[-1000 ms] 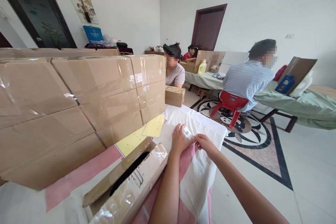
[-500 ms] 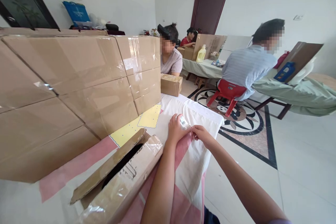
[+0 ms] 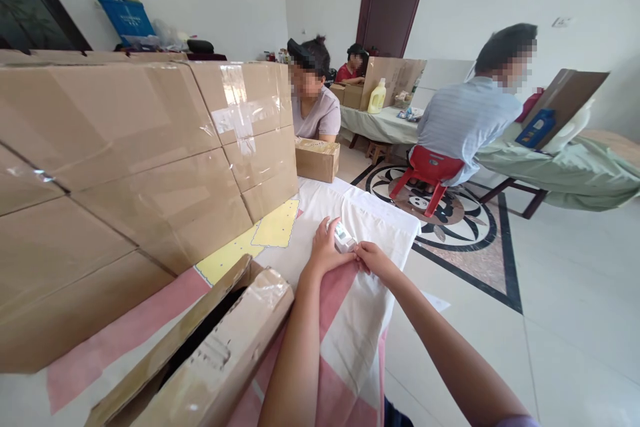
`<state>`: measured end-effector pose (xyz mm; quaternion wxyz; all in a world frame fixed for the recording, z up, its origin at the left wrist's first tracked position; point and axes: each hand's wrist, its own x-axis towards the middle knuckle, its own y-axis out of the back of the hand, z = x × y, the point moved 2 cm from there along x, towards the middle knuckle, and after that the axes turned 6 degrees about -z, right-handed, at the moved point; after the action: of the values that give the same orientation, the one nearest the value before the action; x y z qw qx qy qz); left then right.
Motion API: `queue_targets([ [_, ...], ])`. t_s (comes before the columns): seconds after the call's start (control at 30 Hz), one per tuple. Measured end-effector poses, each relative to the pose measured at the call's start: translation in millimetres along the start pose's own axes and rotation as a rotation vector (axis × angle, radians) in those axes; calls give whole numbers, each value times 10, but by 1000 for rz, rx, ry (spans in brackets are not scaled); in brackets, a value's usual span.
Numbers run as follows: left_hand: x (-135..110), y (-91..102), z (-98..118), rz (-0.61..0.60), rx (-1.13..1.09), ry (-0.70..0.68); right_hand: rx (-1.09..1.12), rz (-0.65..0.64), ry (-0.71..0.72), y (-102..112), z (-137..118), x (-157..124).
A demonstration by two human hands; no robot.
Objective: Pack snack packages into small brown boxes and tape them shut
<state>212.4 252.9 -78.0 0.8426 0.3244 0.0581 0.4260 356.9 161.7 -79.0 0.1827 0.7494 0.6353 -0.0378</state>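
Note:
My left hand (image 3: 324, 247) is wrapped round a small white box (image 3: 344, 237) with a greenish-grey patch on its face, thumb along its near side. At the box's near right end, the fingers of my right hand (image 3: 371, 259) are pinched together. What lies between those fingertips is hidden. Both hands are over the front right part of a table with a pink, white and yellow cloth (image 3: 345, 310). Left of my left forearm lies a long cardboard box (image 3: 235, 340), its top flap raised and its inside dark.
Stacked cardboard cartons (image 3: 160, 167) wall off the table's left side. A smaller carton (image 3: 317, 159) stands at the far end, before a seated person (image 3: 317, 110). Another person sits on a red chair (image 3: 435, 170) to the right. The table's right edge drops to a tiled floor (image 3: 575, 320).
The view has shifted slightly, so most things sit further left. More of the white box's face shows between my hands. A pale pointed patch now shows beyond my right forearm.

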Motion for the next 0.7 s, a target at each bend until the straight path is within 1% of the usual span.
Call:
queue_targets([
  [0.07, 5, 17, -24, -40, -70, 2, -9, -9, -9, -8, -15, 3],
  [0.1, 14, 16, -25, -34, -95, 9, -10, -15, -11, -10, -26, -1],
  [0.23, 73, -50, 19, 69, -95, 39, -1, -32, 3, 1, -60, -22],
  [0.3, 90, -88, 41, 90, -97, 56, -1, -36, 8, 11, -56, -26],
  [0.57, 104, -93, 24, 74, -119, 85, -35, -77, -5, 24, 15, 16],
  [0.7, 112, -109, 25, 85, -112, 83, -103, -32, 0, -19, 41, 46],
])
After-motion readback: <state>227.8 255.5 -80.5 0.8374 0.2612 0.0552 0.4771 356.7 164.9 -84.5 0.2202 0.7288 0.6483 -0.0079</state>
